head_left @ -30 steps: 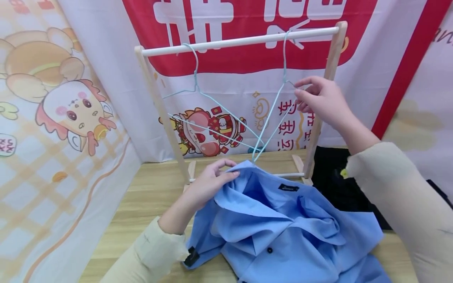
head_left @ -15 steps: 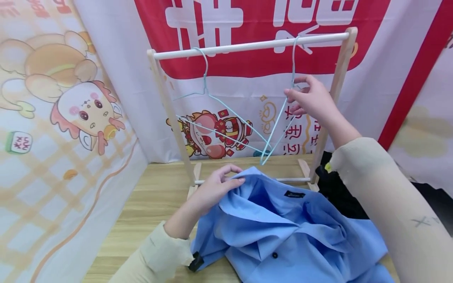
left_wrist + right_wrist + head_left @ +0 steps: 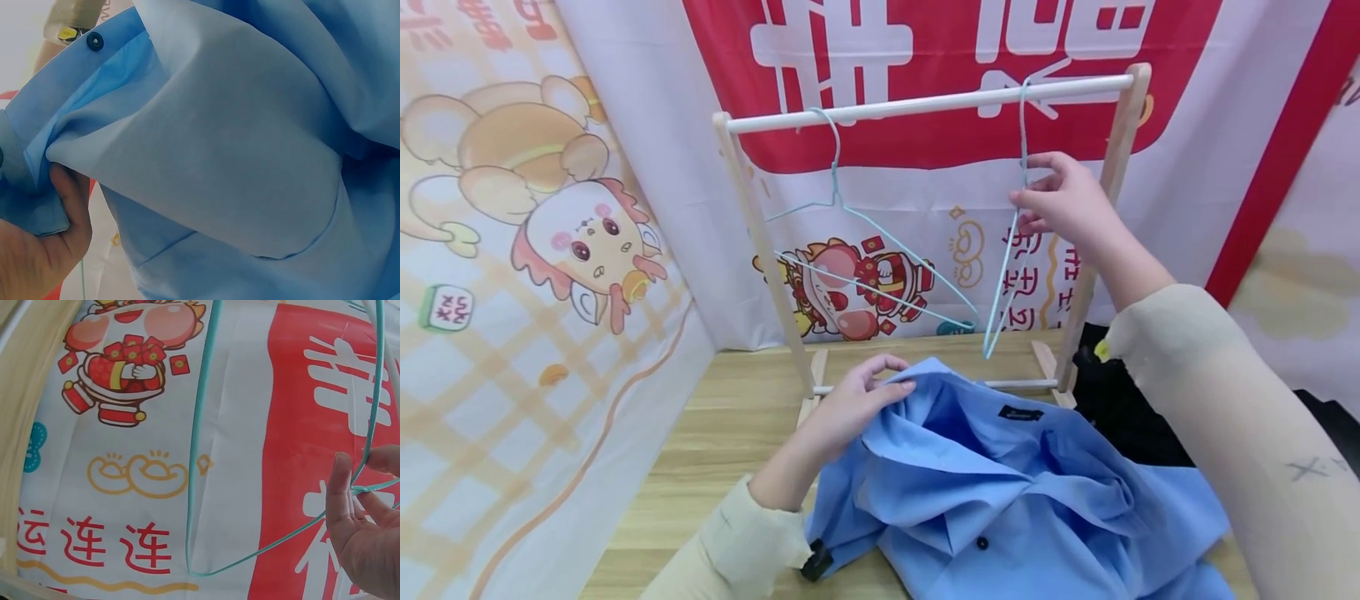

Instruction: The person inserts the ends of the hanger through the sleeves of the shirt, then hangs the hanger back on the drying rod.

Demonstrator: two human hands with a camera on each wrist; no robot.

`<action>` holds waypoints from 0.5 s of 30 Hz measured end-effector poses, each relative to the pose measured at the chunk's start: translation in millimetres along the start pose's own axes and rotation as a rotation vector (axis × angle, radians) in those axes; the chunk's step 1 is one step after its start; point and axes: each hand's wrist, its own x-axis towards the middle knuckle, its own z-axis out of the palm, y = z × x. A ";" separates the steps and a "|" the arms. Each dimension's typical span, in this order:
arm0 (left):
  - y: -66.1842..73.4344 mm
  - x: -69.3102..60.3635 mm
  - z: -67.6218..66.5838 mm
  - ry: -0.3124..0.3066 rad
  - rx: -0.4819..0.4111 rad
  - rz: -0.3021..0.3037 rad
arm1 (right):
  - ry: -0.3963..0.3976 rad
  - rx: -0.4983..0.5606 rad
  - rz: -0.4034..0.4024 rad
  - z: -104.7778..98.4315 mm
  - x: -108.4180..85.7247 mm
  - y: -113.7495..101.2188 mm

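Observation:
My left hand point(image 3: 850, 406) pinches the collar edge of a light blue shirt point(image 3: 1000, 517) between thumb and fingers. The left wrist view shows that hand point(image 3: 50, 244) at the shirt's cloth point(image 3: 206, 125), with a dark button on the band. Up at the right, my right hand point(image 3: 1071, 200) holds a mint wire hanger point(image 3: 1002, 292) just below its hook, which sits over the rack's bar. In the right wrist view the fingers of this hand point(image 3: 365, 531) pinch the hanger wire point(image 3: 199, 425) near the neck. The hanger's lower end is above the shirt, apart from it.
A wooden rack with a white bar point(image 3: 925, 104) stands behind the shirt on a wood-grain table point(image 3: 700, 458). A second mint hanger point(image 3: 880, 233) hangs at its left. Black cloth point(image 3: 1131, 417) lies at the right, and printed cloth surrounds the table.
The right-hand hanger has turned, and its lower end has swung right, away from the collar and the other hanger. My right hand moved onto its neck; my left keeps its grip.

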 end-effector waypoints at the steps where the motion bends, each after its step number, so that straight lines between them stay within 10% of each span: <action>1: -0.6 0.8 0.0 0.000 -0.003 0.003 | 0.002 0.011 0.001 -1.9 -0.3 -1.6; 15: 0.1 0.7 -0.5 -0.005 0.000 -0.016 | -0.011 0.083 -0.025 -24.4 -9.8 -13.9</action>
